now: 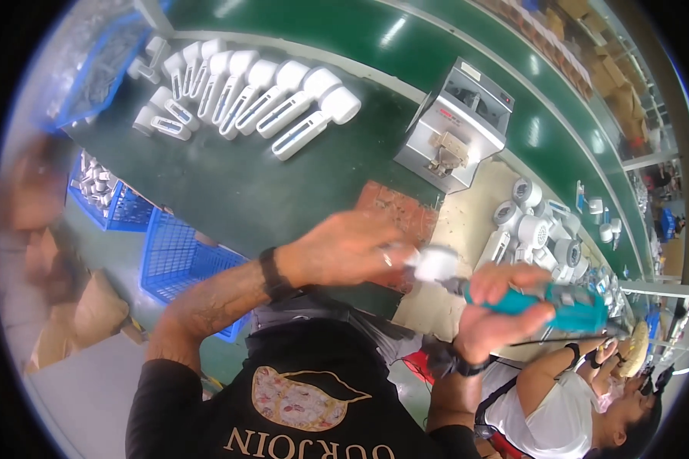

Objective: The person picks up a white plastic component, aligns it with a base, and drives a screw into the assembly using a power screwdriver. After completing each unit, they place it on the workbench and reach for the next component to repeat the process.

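My left hand [352, 249], a black band on its wrist, is closed on a small white plastic part [436, 264] with a rounded end. Motion blur hides its exact shape. My right hand [501, 310] wraps round a teal electric screwdriver [574, 307], whose tip points left and meets or nearly meets the white part. Beneath the left hand lies a reddish-brown mat [398, 210] on the dark green bench top [207, 183]. Several white handheld housings with long slotted handles [264, 103] stand in a curved row toward the far left of the bench.
A grey metal machine [458, 126] stands beyond the mat. More white round-headed housings [540, 233] are heaped to the right. Blue crates [180, 260] sit below the bench's left side. Another person in a white shirt [547, 402] works at the lower right.
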`<state>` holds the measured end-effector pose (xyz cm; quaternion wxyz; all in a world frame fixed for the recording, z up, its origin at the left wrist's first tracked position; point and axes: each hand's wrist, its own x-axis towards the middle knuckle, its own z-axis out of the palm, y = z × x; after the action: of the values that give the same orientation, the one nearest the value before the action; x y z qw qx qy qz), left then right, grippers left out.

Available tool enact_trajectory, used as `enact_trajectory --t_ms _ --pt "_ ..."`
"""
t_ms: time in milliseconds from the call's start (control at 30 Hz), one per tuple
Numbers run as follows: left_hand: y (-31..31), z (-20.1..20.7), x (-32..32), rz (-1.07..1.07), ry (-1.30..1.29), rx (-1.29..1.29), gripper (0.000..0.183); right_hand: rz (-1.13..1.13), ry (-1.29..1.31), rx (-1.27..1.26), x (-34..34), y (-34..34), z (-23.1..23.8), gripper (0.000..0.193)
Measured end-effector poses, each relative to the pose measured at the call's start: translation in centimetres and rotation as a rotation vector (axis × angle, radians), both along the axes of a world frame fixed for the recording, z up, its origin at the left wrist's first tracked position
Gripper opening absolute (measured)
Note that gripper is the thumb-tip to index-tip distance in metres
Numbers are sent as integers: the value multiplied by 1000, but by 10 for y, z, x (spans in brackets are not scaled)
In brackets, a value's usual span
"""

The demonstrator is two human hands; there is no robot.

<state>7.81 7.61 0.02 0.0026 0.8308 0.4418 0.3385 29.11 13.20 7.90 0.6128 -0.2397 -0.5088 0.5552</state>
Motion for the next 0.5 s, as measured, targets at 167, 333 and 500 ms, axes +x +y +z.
enact_trajectory --t_ms 167,333,500 --pt "-2 18 -47 528 -217 20 29 -102 -8 39 40 -18 -2 60" --pt "27 -4 -75 674 -49 -20 29 -206 -123 18 59 -28 -21 65" --pt "49 40 -17 559 -98 78 22 -92 -159 12 72 -35 -17 72"
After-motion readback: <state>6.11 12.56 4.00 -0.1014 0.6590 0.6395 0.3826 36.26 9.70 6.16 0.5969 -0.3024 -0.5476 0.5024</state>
